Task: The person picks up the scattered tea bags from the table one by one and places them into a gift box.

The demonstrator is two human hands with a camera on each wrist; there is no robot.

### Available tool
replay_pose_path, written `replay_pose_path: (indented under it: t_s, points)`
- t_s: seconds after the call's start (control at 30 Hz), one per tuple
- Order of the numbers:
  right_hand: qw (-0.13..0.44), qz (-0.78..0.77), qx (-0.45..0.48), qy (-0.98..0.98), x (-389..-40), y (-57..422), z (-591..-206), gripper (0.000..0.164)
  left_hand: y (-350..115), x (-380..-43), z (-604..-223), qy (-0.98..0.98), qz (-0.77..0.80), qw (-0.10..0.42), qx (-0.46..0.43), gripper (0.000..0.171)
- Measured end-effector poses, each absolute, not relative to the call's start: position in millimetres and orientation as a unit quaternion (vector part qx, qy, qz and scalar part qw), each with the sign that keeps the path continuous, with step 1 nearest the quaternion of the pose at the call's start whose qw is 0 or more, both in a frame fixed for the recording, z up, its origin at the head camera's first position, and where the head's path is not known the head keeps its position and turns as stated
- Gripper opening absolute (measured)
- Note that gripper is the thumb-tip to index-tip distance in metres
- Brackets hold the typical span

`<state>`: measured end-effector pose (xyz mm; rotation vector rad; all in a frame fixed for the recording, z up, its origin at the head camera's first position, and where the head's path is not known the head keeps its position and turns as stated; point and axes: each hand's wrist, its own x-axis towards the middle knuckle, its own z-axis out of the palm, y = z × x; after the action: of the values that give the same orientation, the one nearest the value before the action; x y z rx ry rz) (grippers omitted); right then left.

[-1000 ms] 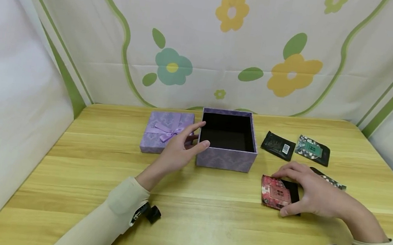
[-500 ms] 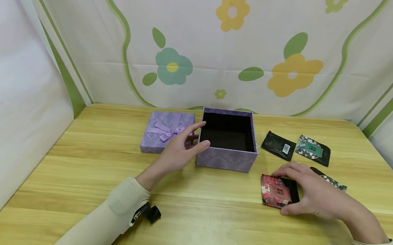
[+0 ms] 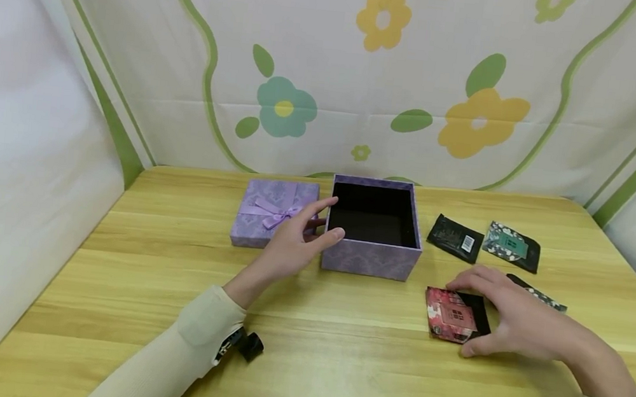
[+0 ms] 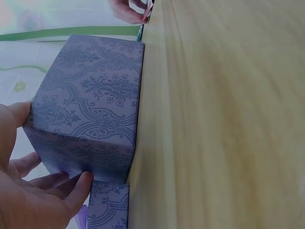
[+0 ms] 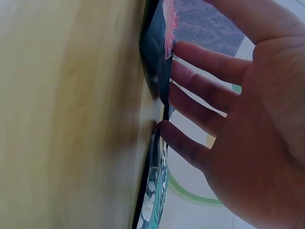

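My left hand (image 3: 294, 238) is at the left side of an uncovered purple patterned gift box (image 3: 370, 258). Its thumb touches the front-left corner and its index finger lies at the rim; the other fingers are along the side wall. The black inside of the box shows no contents. On the right, my right hand (image 3: 513, 316) spreads over a flat red-and-black sachet (image 3: 450, 315) on the table. Its fingertips (image 5: 183, 50) are at the sachet's far edge, and the thumb lies just off the near edge.
The purple lid (image 3: 270, 219) with a ribbon bow sits left of the box. Behind my right hand lie a black sachet (image 3: 455, 238) with a barcode and a green floral sachet (image 3: 511, 246). Another floral sachet (image 3: 541, 297) is partly covered by that hand. A printed curtain (image 3: 331, 65) hangs behind the table.
The head view has shifted slightly, moving everything a little right in the picture. The red sachet has turned slightly and my right thumb now lies off its near edge. The left hand stays at the box.
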<state>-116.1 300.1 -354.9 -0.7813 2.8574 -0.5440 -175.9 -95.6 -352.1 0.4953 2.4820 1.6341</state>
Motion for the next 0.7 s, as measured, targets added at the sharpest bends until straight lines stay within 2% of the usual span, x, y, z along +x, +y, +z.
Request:
replay_pose_path:
  t_s: [0.27, 0.57, 0.7]
  points:
    - [0.065, -0.165, -0.268, 0.947, -116.4, 302.4, -358.6, 0.078, -95.2, -174.9, -350.8, 0.819, 0.546, 0.068, 0.163, 0.063]
    - [0.040, -0.165, -0.278, 0.946, -117.0, 299.6, -359.9, 0.071, -95.9, -175.2, -351.2, 0.819, 0.545, 0.069, 0.166, 0.064]
    - [0.028, -0.174, -0.274, 0.946, -117.7, 299.4, -359.3, 0.073, -95.5, -175.5, -351.4, 0.819, 0.545, 0.068, 0.167, 0.064]
